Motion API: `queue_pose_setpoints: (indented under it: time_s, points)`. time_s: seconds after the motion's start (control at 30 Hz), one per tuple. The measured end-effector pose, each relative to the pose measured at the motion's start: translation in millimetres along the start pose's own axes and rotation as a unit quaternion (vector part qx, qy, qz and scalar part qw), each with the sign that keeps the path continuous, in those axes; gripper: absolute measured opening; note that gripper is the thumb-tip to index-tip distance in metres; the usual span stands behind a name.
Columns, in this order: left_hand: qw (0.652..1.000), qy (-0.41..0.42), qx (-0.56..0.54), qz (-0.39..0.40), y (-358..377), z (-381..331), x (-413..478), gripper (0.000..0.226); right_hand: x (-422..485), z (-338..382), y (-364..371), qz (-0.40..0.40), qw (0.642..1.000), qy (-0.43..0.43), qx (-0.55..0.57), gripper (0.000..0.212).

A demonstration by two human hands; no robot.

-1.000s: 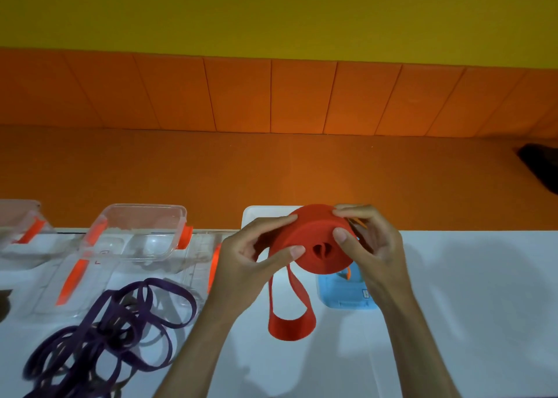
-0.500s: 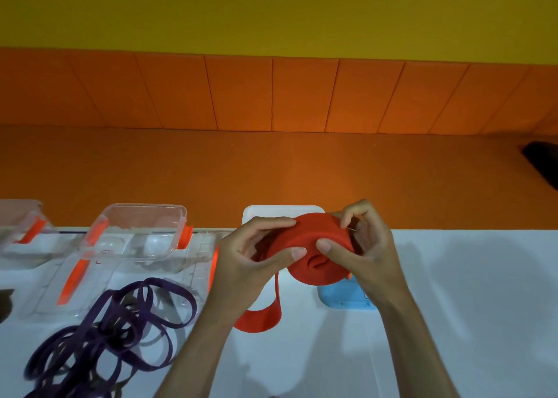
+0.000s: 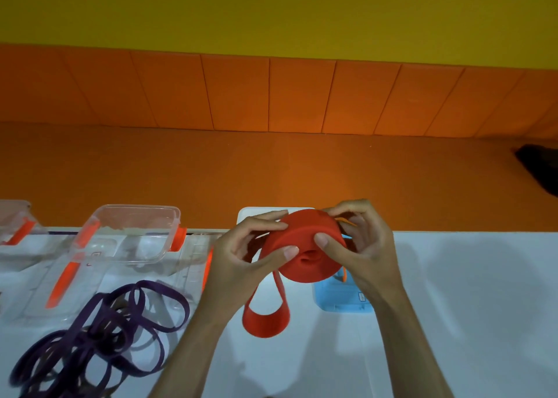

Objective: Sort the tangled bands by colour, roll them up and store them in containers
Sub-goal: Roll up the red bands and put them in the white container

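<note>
Above the white table [image 3: 468,307], centre of view: item 1, red band roll [image 3: 302,246], being held off the surface between both hands.

- Left hand [image 3: 241,255] is gripping the near-left rim, its thumb pressing on the roll's face.
- Right hand [image 3: 362,246] is gripping the right side, its thumb lying beside the centre dimple and its fingers curling over the top edge.
- Change noted: against the picture 0.5 s ago, the loose tail [image 3: 265,319] is hanging straight down in 1 open loop again, no longer swinging left.
- Judgement: winding is still going on, and 1 short length is waiting to be taken up before storing.
- Appearance: the roll is looking thick, tight and disc-shaped, with a small fold at its core.

Item 2, purple bands [image 3: 99,337], are lying tangled at near left, well apart from the roll.

Item 3, clear container [image 3: 133,234], is standing at the far-left edge.
</note>
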State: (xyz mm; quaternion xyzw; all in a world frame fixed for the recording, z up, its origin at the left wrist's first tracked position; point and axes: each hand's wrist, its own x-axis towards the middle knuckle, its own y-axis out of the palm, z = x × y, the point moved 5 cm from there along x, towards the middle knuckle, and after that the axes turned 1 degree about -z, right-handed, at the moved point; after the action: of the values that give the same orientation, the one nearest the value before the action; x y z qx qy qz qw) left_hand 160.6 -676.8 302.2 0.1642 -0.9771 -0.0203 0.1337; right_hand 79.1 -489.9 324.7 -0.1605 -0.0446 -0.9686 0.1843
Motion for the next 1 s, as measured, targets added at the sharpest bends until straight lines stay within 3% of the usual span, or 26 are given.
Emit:
queue_pose_setpoints:
  time_s: [0.17,0.43,0.6,0.73,0.87,1.0]
  points:
    - [0.999,-0.007,0.035,0.011,-4,1,2,0.037,-2,-7,3,0.071,0.996,0.036,-0.032,0.03]
    - [1.0,-0.02,0.006,0.01,-7,3,4,0.04,1,-5,2,0.013,0.999,0.027,-0.022,0.034]
    - [0.999,-0.04,-0.021,-0.01,-11,7,4,0.042,-1,-6,10,0.076,0.995,0.064,-0.011,0.047]
    - [0.999,-0.039,-0.01,0.011,-9,2,4,0.043,0,1,12,0.045,0.998,0.038,-0.022,0.03]
    - [0.995,-0.067,-0.021,0.068,-16,3,-1,0.053,-1,-2,14,0.005,0.999,0.052,-0.007,0.028]
    - [0.997,-0.056,-0.011,0.042,-25,1,-3,0.047,0,-4,19,0.053,0.996,0.07,-0.01,0.035]
